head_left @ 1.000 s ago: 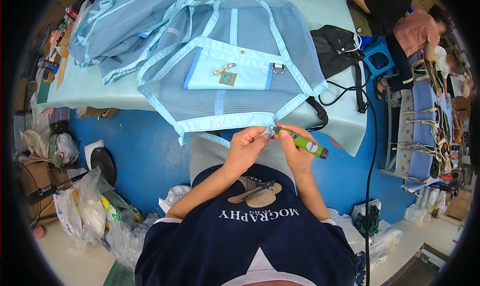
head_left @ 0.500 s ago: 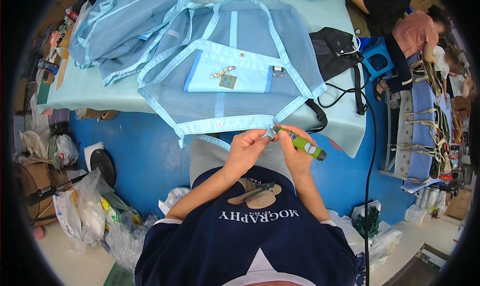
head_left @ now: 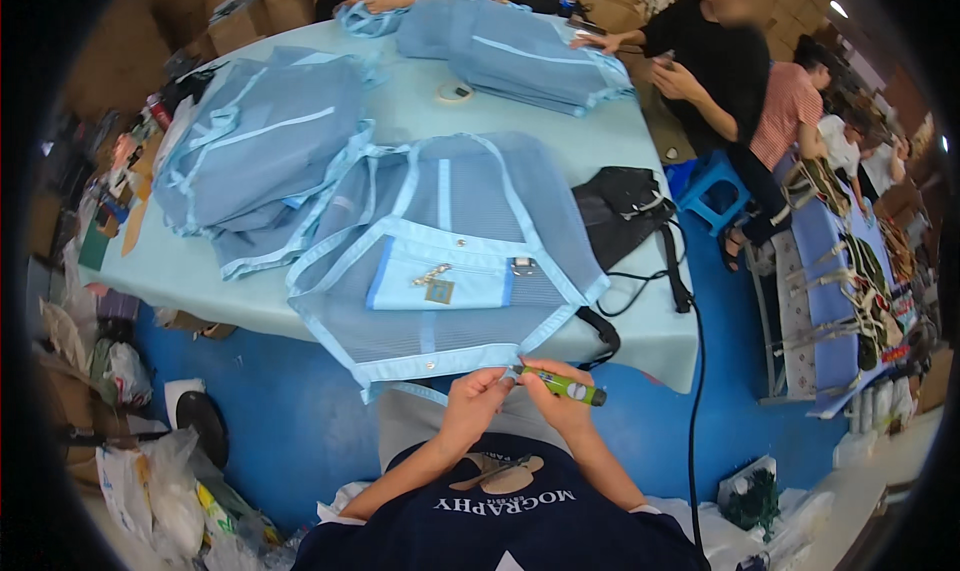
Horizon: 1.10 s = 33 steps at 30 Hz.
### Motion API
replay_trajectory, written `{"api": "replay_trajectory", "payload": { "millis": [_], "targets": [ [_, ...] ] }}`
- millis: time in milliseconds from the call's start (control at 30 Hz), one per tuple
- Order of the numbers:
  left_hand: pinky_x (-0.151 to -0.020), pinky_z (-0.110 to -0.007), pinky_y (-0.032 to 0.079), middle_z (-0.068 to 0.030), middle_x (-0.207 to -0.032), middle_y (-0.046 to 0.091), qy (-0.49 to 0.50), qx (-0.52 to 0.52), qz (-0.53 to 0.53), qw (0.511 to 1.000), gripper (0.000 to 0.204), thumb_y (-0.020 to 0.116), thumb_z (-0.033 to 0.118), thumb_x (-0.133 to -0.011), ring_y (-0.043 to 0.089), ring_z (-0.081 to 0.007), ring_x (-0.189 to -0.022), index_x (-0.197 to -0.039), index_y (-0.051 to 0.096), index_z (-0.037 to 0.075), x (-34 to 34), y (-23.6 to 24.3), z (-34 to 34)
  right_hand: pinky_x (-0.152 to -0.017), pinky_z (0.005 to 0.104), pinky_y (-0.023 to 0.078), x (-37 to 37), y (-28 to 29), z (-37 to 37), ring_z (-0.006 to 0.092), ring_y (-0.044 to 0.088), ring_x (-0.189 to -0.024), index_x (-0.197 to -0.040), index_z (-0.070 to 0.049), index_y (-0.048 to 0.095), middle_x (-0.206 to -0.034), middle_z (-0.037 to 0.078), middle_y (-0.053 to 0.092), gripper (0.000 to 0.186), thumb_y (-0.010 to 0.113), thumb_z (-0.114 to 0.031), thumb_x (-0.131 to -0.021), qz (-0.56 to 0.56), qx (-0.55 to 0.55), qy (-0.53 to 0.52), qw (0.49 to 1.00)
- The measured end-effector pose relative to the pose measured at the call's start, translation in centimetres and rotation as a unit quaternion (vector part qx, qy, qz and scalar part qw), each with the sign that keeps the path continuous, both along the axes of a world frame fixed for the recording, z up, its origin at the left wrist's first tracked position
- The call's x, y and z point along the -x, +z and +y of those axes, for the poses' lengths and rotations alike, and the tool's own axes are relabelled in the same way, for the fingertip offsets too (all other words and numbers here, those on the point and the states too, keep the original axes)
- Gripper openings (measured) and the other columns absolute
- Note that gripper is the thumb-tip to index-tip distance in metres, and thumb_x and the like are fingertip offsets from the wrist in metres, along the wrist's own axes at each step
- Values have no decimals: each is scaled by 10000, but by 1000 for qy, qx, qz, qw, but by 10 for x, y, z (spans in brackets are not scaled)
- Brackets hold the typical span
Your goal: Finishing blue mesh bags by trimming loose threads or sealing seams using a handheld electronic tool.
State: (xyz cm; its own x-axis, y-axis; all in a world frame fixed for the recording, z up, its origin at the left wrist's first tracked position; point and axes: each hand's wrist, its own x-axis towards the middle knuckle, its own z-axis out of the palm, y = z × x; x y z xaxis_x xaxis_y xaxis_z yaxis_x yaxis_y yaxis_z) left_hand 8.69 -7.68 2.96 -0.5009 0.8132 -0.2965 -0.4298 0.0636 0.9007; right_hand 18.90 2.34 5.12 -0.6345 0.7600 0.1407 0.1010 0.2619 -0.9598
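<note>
Right grip (head_left: 557,401) wrapping green tool (head_left: 567,387), left grip (head_left: 475,401) pinching mesh bag (head_left: 440,289) by corner, body beyond

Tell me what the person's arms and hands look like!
The left hand and right hand wear no gloves, and the forearms are bare, with no watch or bracelet that I can see. The dark navy shirt has short sleeves with white edges, plus white letters on the front.

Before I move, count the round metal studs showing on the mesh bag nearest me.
2: a stud on the upper band of the light-blue pouch, and a stud on the near edge of the mesh bag. More may be hidden underneath.
</note>
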Motion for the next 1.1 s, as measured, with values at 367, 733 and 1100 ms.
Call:
{"api": "replay_trajectory", "payload": {
  "millis": [367,733,1100],
  "targets": [
    [-491,-164,341,54,-689,550,-30,33,9,999,212,555,148,-836,437,-14,-572,-1007,616,37,-2,13,3,-647,227,483,1,8,0,124,617,-686,-882,25,636,-783,104,651,174,633,-19,-713,49,-22,-23,998],
    [-507,-165,354,65,-736,580,-39,2,23,999,206,550,126,-839,437,-5,-576,-1006,622,29,0,2,4,-645,237,483,0,2,3,110,603,-684,-883,5,637,-785,86,650,173,649,-62,-724,-37,-40,-39,998],
    [-505,-179,353,17,-722,570,-8,-3,-39,999,198,534,45,-829,451,-26,-582,-1008,599,-11,0,3,9,-629,213,478,3,-10,6,95,592,-703,-892,-4,643,-815,95,648,183,673,-31,-713,51,67,-47,995]
  ]
}}
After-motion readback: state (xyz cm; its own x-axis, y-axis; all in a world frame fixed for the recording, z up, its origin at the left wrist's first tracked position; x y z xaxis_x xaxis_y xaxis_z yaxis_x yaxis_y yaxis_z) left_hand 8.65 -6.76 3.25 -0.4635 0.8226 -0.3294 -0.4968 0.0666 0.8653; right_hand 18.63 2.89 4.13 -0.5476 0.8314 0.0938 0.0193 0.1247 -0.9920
